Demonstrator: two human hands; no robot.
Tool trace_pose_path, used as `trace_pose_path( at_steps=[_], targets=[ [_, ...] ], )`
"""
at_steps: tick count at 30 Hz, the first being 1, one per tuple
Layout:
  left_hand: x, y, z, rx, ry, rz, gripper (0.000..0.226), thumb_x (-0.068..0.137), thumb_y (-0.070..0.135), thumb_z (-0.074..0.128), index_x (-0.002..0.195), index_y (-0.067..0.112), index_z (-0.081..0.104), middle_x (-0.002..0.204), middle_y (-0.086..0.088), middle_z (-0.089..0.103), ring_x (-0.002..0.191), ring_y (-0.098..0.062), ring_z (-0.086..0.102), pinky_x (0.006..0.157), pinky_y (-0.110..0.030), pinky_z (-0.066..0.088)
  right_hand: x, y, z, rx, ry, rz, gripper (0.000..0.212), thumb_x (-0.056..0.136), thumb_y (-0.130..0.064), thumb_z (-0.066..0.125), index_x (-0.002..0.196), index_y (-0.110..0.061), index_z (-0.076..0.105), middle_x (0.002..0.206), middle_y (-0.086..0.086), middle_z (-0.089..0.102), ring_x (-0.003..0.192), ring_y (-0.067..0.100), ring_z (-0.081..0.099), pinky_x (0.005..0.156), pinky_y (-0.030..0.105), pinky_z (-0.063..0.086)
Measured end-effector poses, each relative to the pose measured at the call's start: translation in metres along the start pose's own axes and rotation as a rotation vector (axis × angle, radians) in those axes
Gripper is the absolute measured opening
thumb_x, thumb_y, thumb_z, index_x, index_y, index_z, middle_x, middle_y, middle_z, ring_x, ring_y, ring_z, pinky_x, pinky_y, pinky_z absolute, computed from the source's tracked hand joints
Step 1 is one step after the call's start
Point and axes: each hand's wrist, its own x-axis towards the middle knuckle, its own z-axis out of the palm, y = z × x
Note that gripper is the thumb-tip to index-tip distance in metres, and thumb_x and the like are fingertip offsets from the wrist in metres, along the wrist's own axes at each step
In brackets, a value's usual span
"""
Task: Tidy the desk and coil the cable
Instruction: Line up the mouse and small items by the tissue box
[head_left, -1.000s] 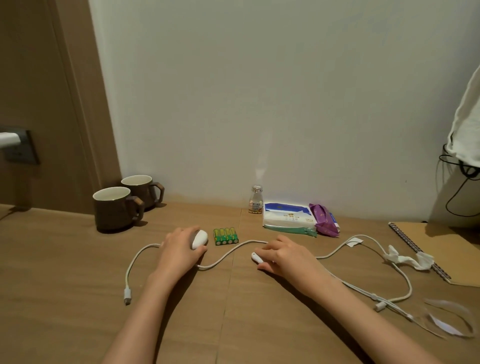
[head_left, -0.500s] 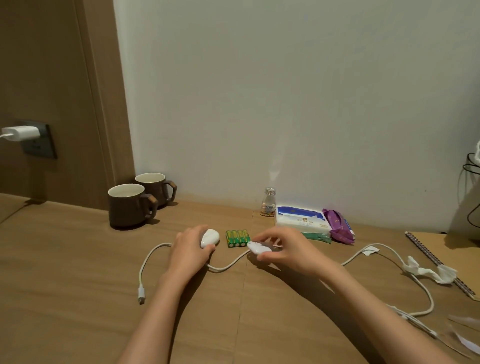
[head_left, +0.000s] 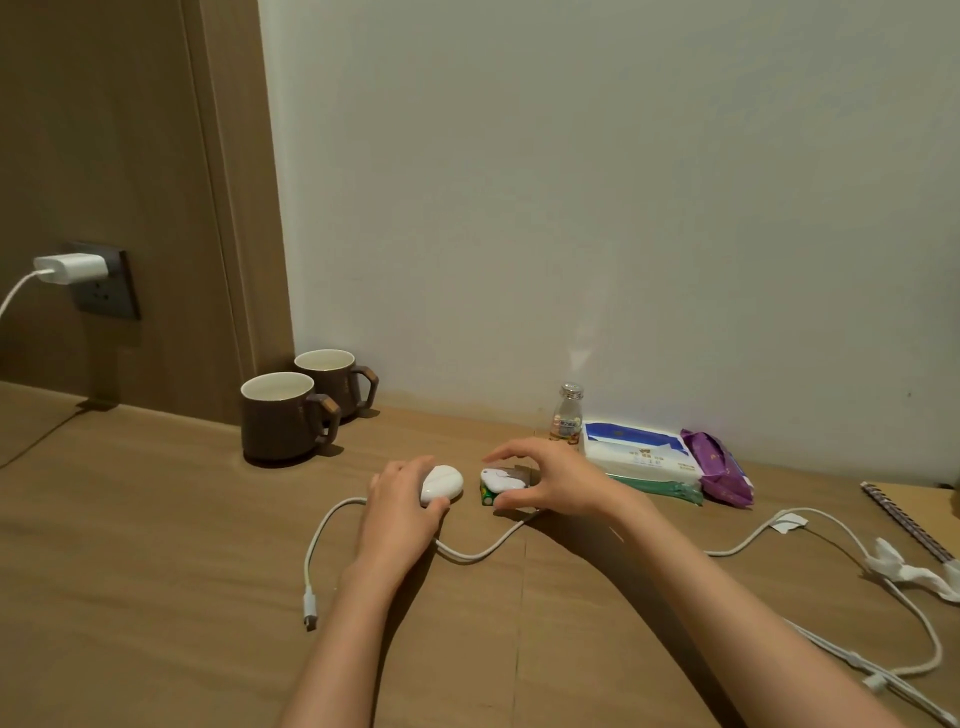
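White cable (head_left: 467, 555) lies loose and wavy on the wooden surface (head_left: 156, 571), not coiled yet, its plug end (head_left: 310, 618) nearest. Just past it, the left hand (head_left: 400, 512) curls round a white oval case (head_left: 441, 483). The right hand (head_left: 553, 480) pinches a small white thing (head_left: 500, 479) over the green batteries (head_left: 487, 498); a moment ago it was lower, by the cable. I think little things get gathered first. Next, put it down softly, then grab the plug end. Two brown mugs (head_left: 280, 421) stand far back

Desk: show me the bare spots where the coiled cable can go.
Free: the near-left desk, from the mugs to the cable plug; also the near middle below the cable's bend. Crowded: by the tissue pack and the cable loops at right.
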Motion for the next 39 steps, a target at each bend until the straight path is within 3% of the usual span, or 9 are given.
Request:
trace_pose_path(
  at_steps=[7,15,21,27,30,33,39],
  targets=[
    [0.0,-0.002,0.0,-0.03,0.0,0.007,0.051,0.083,0.022,0.066,0.131,0.024,0.051,0.128,-0.004,0.054,0.119,-0.024,0.047,0.098,-0.038,0.043,0.001,0.001,0.011,0.013,0.005,-0.009,0.034,0.081,-0.035,0.073,0.113,-0.031,0.063,0.114,-0.006,0.065,0.1,0.009,0.057,0.087,0.027,0.048],
    [0.001,0.0,0.003,-0.043,-0.003,0.026,0.05,0.083,0.021,0.067,0.131,0.022,0.053,0.128,-0.005,0.056,0.118,-0.024,0.049,0.099,-0.04,0.042,-0.019,0.02,0.007,0.057,0.095,0.045,0.031,0.08,-0.036,0.073,0.11,-0.03,0.065,0.11,-0.006,0.065,0.098,0.011,0.057,0.085,0.029,0.051],
    [0.008,0.019,0.011,-0.129,-0.016,0.077,0.044,0.086,0.016,0.063,0.13,0.019,0.054,0.127,-0.004,0.056,0.117,-0.021,0.05,0.099,-0.037,0.043,-0.042,0.04,-0.003,0.036,0.149,0.091,0.032,0.082,-0.038,0.071,0.112,-0.029,0.065,0.112,-0.008,0.065,0.097,0.007,0.053,0.075,0.017,0.042],
    [0.025,0.051,0.033,-0.128,-0.157,0.161,0.047,0.088,0.017,0.061,0.134,0.017,0.048,0.134,-0.005,0.051,0.12,-0.022,0.049,0.102,-0.043,0.043,-0.06,0.057,-0.013,0.087,0.179,0.108,0.028,0.08,-0.038,0.072,0.107,-0.031,0.067,0.106,-0.014,0.065,0.099,0.002,0.054,0.083,0.02,0.045],
    [0.034,0.071,0.05,-0.113,-0.2,0.188,0.043,0.088,0.014,0.061,0.131,0.011,0.052,0.131,-0.008,0.055,0.118,-0.024,0.051,0.101,-0.038,0.042,-0.066,0.065,-0.011,0.096,0.228,0.105,0.028,0.08,-0.041,0.07,0.106,-0.033,0.067,0.106,-0.018,0.064,0.101,-0.002,0.054,0.088,0.022,0.046],
    [0.044,0.082,0.064,-0.106,-0.233,0.199,0.035,0.087,0.011,0.061,0.122,0.005,0.058,0.124,-0.013,0.058,0.113,-0.027,0.053,0.095,-0.034,0.041,-0.069,0.072,-0.008,0.114,0.289,0.127,0.03,0.078,-0.042,0.071,0.106,-0.035,0.068,0.107,-0.02,0.064,0.104,-0.003,0.052,0.087,0.017,0.041],
    [0.064,0.083,0.086,-0.105,-0.251,0.188,0.048,0.086,0.016,0.064,0.132,0.012,0.05,0.132,-0.008,0.054,0.119,-0.023,0.05,0.102,-0.036,0.04,-0.069,0.079,-0.005,0.165,0.316,0.146,0.031,0.074,-0.043,0.073,0.104,-0.036,0.068,0.107,-0.021,0.063,0.105,-0.003,0.05,0.083,0.01,0.037]
  ],
)
